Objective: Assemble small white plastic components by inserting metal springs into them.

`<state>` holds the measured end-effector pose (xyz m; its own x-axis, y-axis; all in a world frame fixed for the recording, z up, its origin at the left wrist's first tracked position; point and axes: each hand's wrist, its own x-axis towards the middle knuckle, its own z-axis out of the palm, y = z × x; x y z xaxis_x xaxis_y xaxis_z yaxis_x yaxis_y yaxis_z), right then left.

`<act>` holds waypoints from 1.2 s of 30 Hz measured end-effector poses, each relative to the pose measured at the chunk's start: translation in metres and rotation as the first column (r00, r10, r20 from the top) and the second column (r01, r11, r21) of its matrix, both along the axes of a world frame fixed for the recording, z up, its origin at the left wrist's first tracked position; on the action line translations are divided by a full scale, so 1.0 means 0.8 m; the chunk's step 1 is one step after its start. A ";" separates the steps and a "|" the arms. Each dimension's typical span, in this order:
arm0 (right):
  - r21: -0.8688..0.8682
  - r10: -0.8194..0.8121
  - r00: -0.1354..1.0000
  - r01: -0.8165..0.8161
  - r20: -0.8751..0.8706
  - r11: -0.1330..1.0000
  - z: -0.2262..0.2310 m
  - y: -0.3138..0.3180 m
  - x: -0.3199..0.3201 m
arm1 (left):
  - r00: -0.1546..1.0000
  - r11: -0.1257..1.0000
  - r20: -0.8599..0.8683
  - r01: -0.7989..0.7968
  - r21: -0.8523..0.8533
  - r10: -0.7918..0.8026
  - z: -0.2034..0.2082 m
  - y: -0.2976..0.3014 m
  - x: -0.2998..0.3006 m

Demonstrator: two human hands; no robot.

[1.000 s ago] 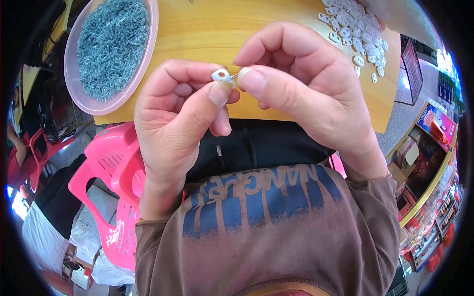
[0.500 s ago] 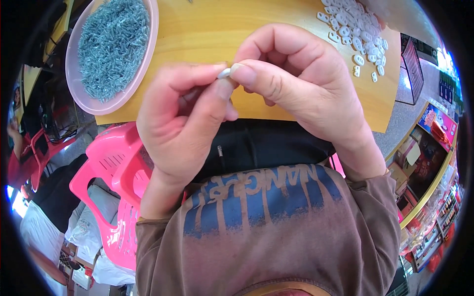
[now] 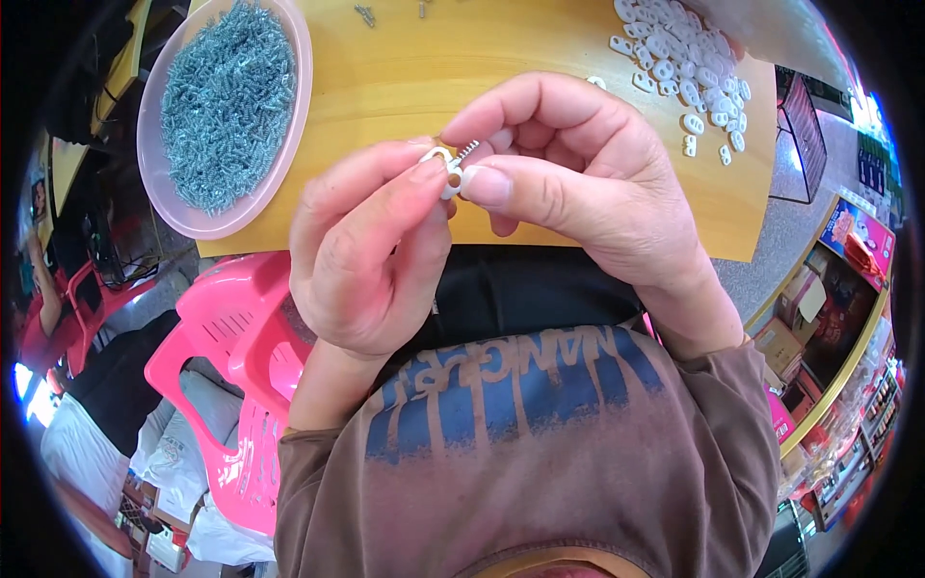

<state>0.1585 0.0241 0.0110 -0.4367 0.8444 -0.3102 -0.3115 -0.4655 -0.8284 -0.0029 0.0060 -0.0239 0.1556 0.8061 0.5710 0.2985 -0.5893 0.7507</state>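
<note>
Both hands meet above the near edge of the table. My left hand [image 3: 371,246] pinches a small white plastic piece with round holes [image 3: 450,178] between thumb and fingers. A tiny coiled metal spring [image 3: 467,151] slants up beside this piece, in the gap between the two hands. Closed around the spring are the thumb and curled fingers of my right hand [image 3: 588,183]. Its thumb tip comes right up to the white piece. Fingers partly cover both parts, so whether the spring is seated in the plastic cannot be seen.
A pink oval basin [image 3: 301,106] full of similar metal springs stands at the table's left. Loose white plastic pieces [image 3: 708,72] lie heaped at the far right. A few metal bits [image 3: 364,14] rest at the far edge. Left of me is a pink plastic chair [image 3: 246,376].
The white piece has turned and shows its holes, and a spring is now visible beside it. Both hands have shifted slightly. The view has moved, revealing metal bits at the far edge.
</note>
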 end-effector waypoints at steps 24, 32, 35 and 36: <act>0.062 -0.142 0.987 0.147 -0.073 0.987 -0.004 -0.003 -0.006 | 0.742 0.599 0.646 0.440 -0.669 0.177 0.015 -0.006 0.002; 0.203 -0.172 0.984 0.159 0.048 0.966 -0.008 -0.009 -0.008 | 0.666 0.544 0.704 0.505 -0.670 0.247 0.021 -0.003 0.004; 0.156 -0.176 0.984 0.171 0.017 0.973 -0.003 -0.010 -0.011 | 0.645 0.561 0.725 0.516 -0.647 0.242 0.021 -0.004 0.006; 0.155 -0.179 0.984 0.174 0.020 0.972 -0.004 -0.011 -0.014 | 0.630 0.569 0.733 0.515 -0.641 0.255 0.020 -0.005 0.009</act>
